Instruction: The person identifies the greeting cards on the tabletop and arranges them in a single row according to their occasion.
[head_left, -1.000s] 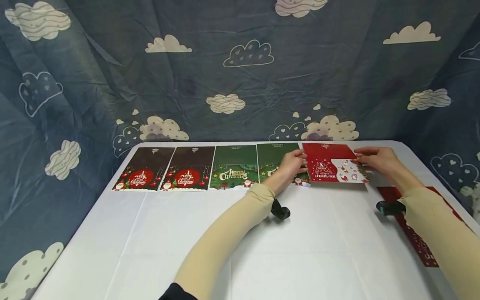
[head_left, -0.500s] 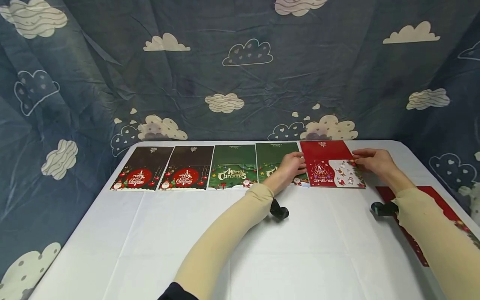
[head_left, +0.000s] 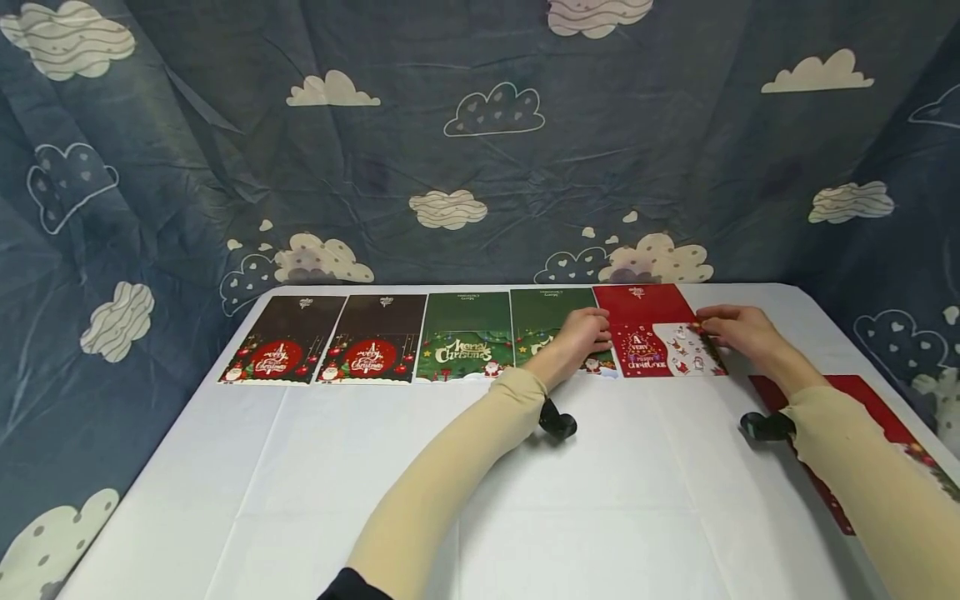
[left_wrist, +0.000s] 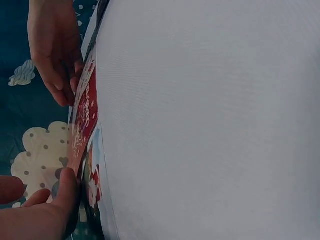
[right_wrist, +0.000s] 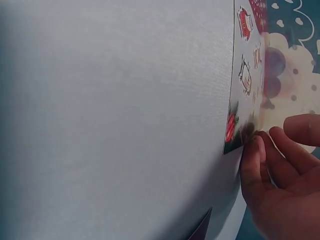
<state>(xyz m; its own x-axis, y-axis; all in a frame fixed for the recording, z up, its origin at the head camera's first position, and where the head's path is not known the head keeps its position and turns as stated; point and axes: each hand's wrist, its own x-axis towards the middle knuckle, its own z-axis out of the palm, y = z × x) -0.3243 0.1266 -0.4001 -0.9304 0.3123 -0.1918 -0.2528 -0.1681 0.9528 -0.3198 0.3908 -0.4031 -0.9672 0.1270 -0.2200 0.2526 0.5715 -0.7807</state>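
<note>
A red Christmas card (head_left: 641, 350) with white and red printing lies unfolded on the white table at the right end of a row. My left hand (head_left: 577, 337) rests over the neighbouring green card (head_left: 551, 302), fingertips right at the red card's left edge. At that card's right edge, the fingertips of my right hand (head_left: 738, 329) touch the side. The right wrist view shows these right fingers (right_wrist: 275, 165) at the card's corner, with one digit held apart. Both hands appear in the left wrist view, one at each end of the red card (left_wrist: 86, 110).
Left of the hands lie another green card (head_left: 465, 333) and two dark brown cards (head_left: 371, 337) (head_left: 281, 337), side by side. A second red card (head_left: 862, 400) lies at the right, partly under my right forearm. A dark cloud-patterned cloth (head_left: 480, 200) hangs behind the table (head_left: 375, 450).
The red card's near edge has come down flat onto the table, and the card has shifted slightly left against the green one. My right hand has moved a little left with it.
</note>
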